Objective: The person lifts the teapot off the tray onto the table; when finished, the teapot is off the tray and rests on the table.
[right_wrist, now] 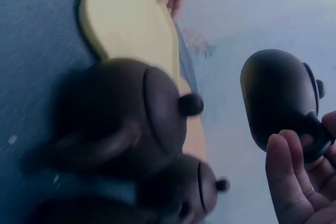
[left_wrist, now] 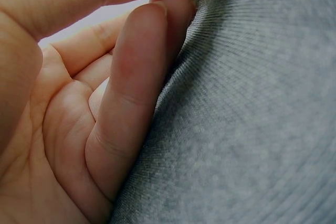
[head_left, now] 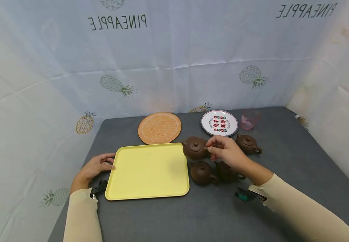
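In the head view, my right hand [head_left: 229, 153] pinches a dark brown teapot [head_left: 195, 148] by its handle. That teapot hangs above the right edge of a yellow tray [head_left: 150, 171], spout toward the left. The right wrist view shows the held teapot [right_wrist: 275, 95] raised, its lid on. Two more brown teapots, one on the left [head_left: 202, 173] and one on the right [head_left: 225, 172], stand beside the tray; another teapot [head_left: 247, 144] sits further right. My hand partly hides something brown behind it. My left hand [head_left: 97, 166] rests at the tray's left rim, fingertips touching it.
Behind the tray lies a round orange-tan mat [head_left: 159, 127]. A white plate [head_left: 220, 123] with red characters and a pink clear cup [head_left: 250, 119] stand along the back of the grey tabletop [head_left: 217, 215]. Pineapple-printed cloth [head_left: 174, 43] hangs around the table.
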